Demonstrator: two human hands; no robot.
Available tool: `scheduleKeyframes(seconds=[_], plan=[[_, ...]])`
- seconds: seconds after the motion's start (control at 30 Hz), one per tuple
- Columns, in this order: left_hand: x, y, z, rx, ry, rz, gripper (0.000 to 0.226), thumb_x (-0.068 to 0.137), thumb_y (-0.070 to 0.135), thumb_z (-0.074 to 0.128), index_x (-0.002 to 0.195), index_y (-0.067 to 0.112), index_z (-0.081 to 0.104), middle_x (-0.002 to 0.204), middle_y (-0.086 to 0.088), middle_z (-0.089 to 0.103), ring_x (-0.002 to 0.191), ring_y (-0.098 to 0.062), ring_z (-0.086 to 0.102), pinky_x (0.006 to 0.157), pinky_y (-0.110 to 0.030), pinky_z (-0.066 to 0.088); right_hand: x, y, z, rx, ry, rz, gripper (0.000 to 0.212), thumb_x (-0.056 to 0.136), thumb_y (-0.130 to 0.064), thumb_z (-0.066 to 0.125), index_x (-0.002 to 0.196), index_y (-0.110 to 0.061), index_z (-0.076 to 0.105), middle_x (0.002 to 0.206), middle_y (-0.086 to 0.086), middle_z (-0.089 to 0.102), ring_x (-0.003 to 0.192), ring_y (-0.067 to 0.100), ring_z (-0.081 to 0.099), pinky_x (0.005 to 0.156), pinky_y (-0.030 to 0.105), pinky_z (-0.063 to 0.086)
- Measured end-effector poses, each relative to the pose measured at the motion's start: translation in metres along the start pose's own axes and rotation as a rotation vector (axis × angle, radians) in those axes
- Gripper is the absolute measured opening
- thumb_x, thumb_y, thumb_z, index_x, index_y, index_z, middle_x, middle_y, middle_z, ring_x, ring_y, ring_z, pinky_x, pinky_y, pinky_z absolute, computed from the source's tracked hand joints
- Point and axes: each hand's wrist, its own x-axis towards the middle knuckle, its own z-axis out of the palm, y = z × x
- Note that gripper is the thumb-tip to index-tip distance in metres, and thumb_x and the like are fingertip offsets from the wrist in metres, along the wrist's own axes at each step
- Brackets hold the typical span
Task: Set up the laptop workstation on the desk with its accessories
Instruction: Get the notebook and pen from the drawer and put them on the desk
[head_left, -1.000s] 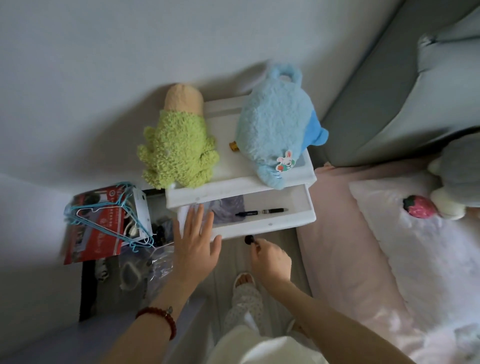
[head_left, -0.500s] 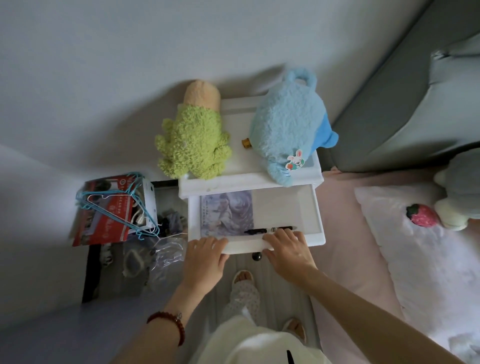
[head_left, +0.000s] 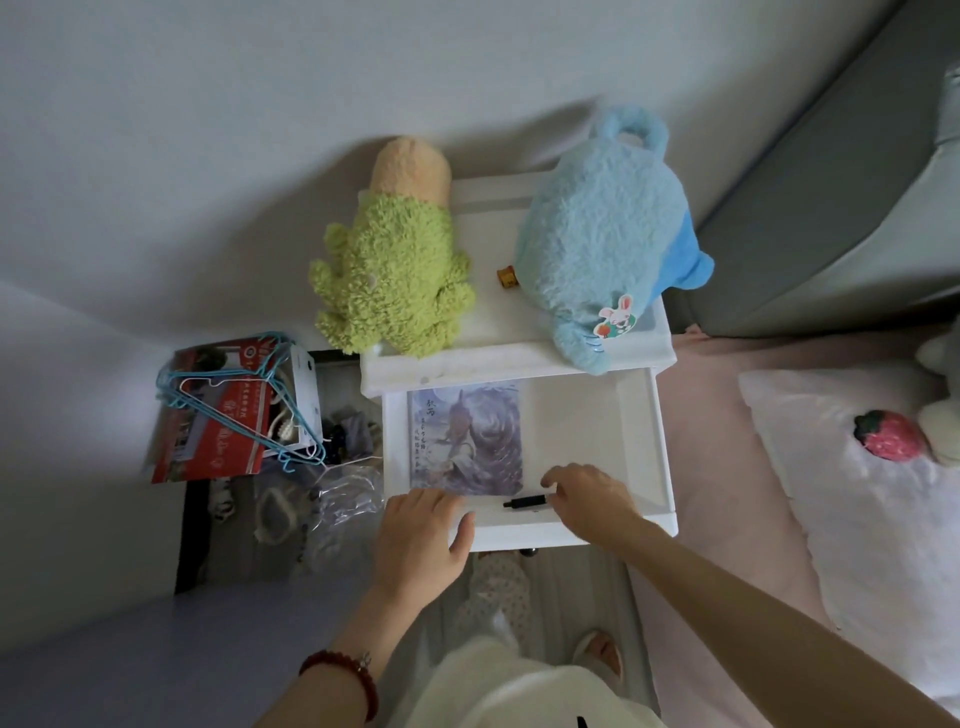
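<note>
A white nightstand drawer (head_left: 661, 441) stands pulled out. Inside on the left lies a flat printed mat (head_left: 467, 436) with a grey-blue picture. A black pen (head_left: 524, 502) lies near the drawer's front wall. My left hand (head_left: 421, 535) rests flat on the front edge, its fingertips at the mat's near edge. My right hand (head_left: 592, 499) reaches into the drawer, and its curled fingers and thumb close on the pen's right end. A second pen seen earlier is hidden under that hand. No laptop is in view.
A green plush (head_left: 395, 275) and a blue plush (head_left: 597, 234) sit on the nightstand top (head_left: 488, 244). Left of it, blue wire hangers (head_left: 234, 395) lie on a red box (head_left: 218, 436) above floor clutter. A pink bed with a white pillow (head_left: 857, 530) is at right.
The drawer has slid further out, so the whole mat shows. My right hand left the knob and moved into the drawer onto the pens. My left hand settled on the front edge.
</note>
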Motion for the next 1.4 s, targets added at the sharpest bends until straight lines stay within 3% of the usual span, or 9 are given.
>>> scheduleKeyframes(seconds=[0.27, 0.4, 0.53, 0.63, 0.83, 0.97, 1.1, 1.27, 1.4], plan=[[0.035, 0.005, 0.011, -0.019, -0.08, -0.193, 0.018, 0.083, 0.021, 0.052, 0.092, 0.012, 0.064, 0.093, -0.004, 0.065, 0.083, -0.025, 0.062, 0.068, -0.038, 0.053, 0.058, 0.005, 0.004, -0.349, -0.359, -0.032, 0.027, 0.083, -0.034, 0.06, 0.101, -0.015, 0.065, 0.108, 0.005, 0.063, 0.104, 0.026, 0.054, 0.077, 0.032, 0.036], [0.049, 0.009, 0.012, 0.025, -0.209, -0.315, 0.04, 0.086, 0.02, 0.053, 0.125, 0.01, 0.051, 0.134, -0.016, 0.047, 0.123, -0.033, 0.045, 0.092, -0.044, 0.044, 0.054, 0.004, -0.001, -0.358, -0.388, -0.083, 0.024, 0.086, -0.025, 0.051, 0.103, -0.008, 0.057, 0.107, 0.011, 0.062, 0.094, 0.029, 0.058, 0.072, 0.031, 0.041], [0.066, 0.009, 0.015, -0.098, -0.312, -0.5, 0.058, 0.092, 0.025, 0.042, 0.143, 0.011, 0.02, 0.153, -0.016, 0.013, 0.139, -0.032, 0.016, 0.107, -0.045, 0.028, 0.046, 0.0, -0.01, 0.109, -0.13, 0.101, 0.02, 0.087, -0.012, 0.042, 0.107, -0.007, 0.044, 0.086, 0.008, 0.055, 0.073, 0.026, 0.052, 0.062, 0.03, 0.039], [0.077, 0.007, 0.024, -0.258, -0.359, -0.668, 0.072, 0.091, 0.025, 0.048, 0.146, 0.009, 0.005, 0.155, -0.016, -0.002, 0.142, -0.033, 0.004, 0.111, -0.046, 0.023, 0.056, -0.013, -0.011, 0.518, 0.097, 0.309, 0.022, 0.086, -0.006, 0.041, 0.105, 0.0, 0.051, 0.091, 0.013, 0.057, 0.076, 0.031, 0.053, 0.061, 0.03, 0.039], [0.096, 0.01, 0.025, -0.458, -0.229, -0.9, 0.081, 0.083, 0.023, 0.059, 0.145, 0.008, 0.009, 0.151, -0.016, 0.018, 0.138, -0.037, 0.017, 0.109, -0.051, 0.022, 0.066, -0.042, 0.009, 0.817, 0.02, 0.448, 0.016, 0.084, -0.019, 0.052, 0.073, -0.007, 0.052, 0.062, 0.003, 0.05, 0.058, 0.021, 0.049, 0.051, 0.025, 0.037], [0.097, 0.008, 0.026, -0.453, -0.199, -0.9, 0.078, 0.08, 0.034, 0.062, 0.142, 0.009, 0.022, 0.144, -0.017, 0.032, 0.132, -0.036, 0.03, 0.106, -0.048, 0.027, 0.061, -0.045, 0.008, 0.925, 0.003, 0.441, 0.021, 0.082, -0.021, 0.058, 0.063, -0.015, 0.051, 0.058, 0.001, 0.051, 0.053, 0.017, 0.049, 0.05, 0.025, 0.039], [0.088, 0.013, 0.009, -0.668, -0.194, -0.854, 0.07, 0.08, 0.069, 0.043, 0.124, 0.015, 0.049, 0.13, -0.011, 0.049, 0.109, -0.025, 0.053, 0.097, -0.044, 0.044, 0.044, -0.04, -0.017, 0.893, 0.013, 0.385, 0.006, 0.088, -0.015, 0.051, 0.083, -0.011, 0.053, 0.061, 0.001, 0.048, 0.05, 0.012, 0.043, 0.036, 0.016, 0.032], [0.052, 0.037, -0.028, -0.427, -0.005, -0.499, 0.031, 0.089, 0.032, 0.052, 0.117, 0.019, 0.054, 0.13, -0.003, 0.048, 0.116, -0.021, 0.048, 0.096, -0.04, 0.041, 0.001, -0.024, -0.05, 1.043, 0.037, 0.442, 0.03, 0.09, -0.013, 0.053, 0.062, -0.012, 0.042, 0.052, 0.002, 0.031, 0.034, 0.009, 0.025, 0.032, 0.014, 0.018], [0.042, 0.046, -0.04, -0.549, -0.047, -0.584, 0.04, 0.092, 0.033, 0.046, 0.128, 0.016, 0.047, 0.136, -0.002, 0.044, 0.112, -0.021, 0.054, 0.093, -0.037, 0.046, -0.037, -0.012, -0.058, 0.989, 0.053, 0.406, 0.032, 0.09, -0.011, 0.052, 0.061, -0.012, 0.04, 0.051, 0.002, 0.032, 0.034, 0.009, 0.026, 0.032, 0.015, 0.02]])
